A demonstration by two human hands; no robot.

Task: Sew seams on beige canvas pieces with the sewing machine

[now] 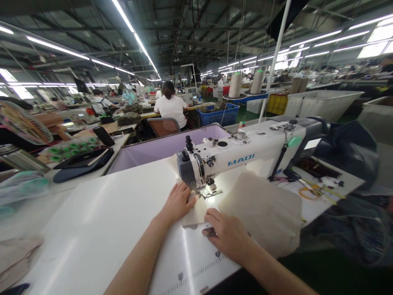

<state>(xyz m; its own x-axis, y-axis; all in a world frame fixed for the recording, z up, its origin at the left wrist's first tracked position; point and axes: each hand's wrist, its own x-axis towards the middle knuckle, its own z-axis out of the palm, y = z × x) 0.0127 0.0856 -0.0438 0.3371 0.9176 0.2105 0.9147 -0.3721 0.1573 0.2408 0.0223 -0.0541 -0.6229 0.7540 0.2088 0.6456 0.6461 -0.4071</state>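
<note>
My left hand (pixel 179 200) is beside the needle end of a white sewing machine (pixel 242 157), its fingers over the edge of a small piece of beige cloth (pixel 193 193) near the presser foot (pixel 210 193). Most of that cloth is hidden by the hand and the machine head. My right hand (pixel 229 235) is closed at the front of the metal needle plate (pixel 196 219). A small dark metal tool, seemingly thread snips (pixel 210 232), shows under its fingers. A larger beige cloth panel (pixel 267 211) lies right of the needle, beneath the machine arm.
Orange-handled scissors (pixel 308 191) lie at the table's right. Behind the machine are a lilac-lined bin (pixel 159 149), a blue basket (pixel 219 114) and two thread cones (pixel 235 85). A co-worker (pixel 170 104) sits ahead, facing away. A phone (pixel 103 136) stands at the left.
</note>
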